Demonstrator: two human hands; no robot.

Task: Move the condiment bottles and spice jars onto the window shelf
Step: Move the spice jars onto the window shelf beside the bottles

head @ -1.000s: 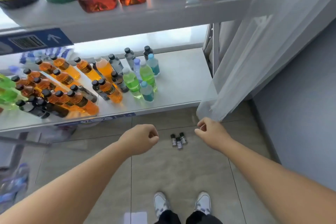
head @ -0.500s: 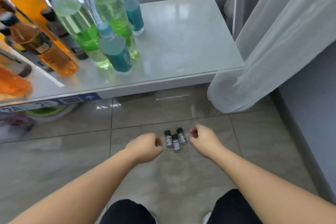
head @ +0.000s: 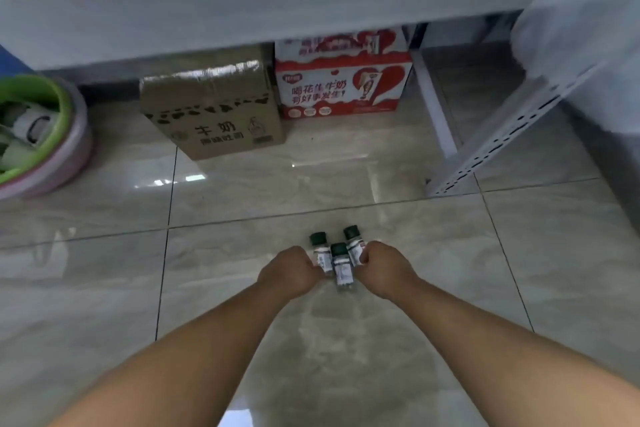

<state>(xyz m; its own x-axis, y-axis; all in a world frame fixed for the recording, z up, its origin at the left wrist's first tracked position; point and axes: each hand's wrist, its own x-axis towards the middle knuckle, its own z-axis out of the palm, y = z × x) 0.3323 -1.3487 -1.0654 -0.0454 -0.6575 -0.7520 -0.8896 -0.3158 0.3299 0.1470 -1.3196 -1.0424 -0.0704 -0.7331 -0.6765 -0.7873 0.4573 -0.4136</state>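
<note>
Head view: three small spice jars (head: 338, 255) with dark green caps and white labels stand in a tight cluster on the glossy tiled floor (head: 450, 288), a little below the middle of the frame. The left jar (head: 321, 250) and the right jar (head: 353, 242) sit side by side towards the top of the group, and the middle jar (head: 341, 269) stands just in front of them, touching both.

Both bare forearms reach in from the bottom corners and meet at the cluster. The left hand (head: 290, 270) is at the left jar with its fingers curled round the label, so only the cap and a strip of label show. The right hand (head: 385, 270) mirrors it on the other side, its fingers (head: 363, 256) curled round the lower part of the right jar. The middle jar sits between the two hands; whether either one touches it cannot be told, since the fingertips are hidden behind the backs of the hands.

All three jars are on the floor, well below the window shelf (head: 242, 10), whose pale edge runs across the top of the frame. Beneath it, side by side, stand a brown cardboard box (head: 214, 114) and a red-and-white carton (head: 343, 87) with printed hearts. At the left edge a green basin (head: 52, 135) sits nested in a pink one. On the right a white perforated upright (head: 512, 128) slants down to the floor beside a sheer curtain (head: 588, 10)
</note>
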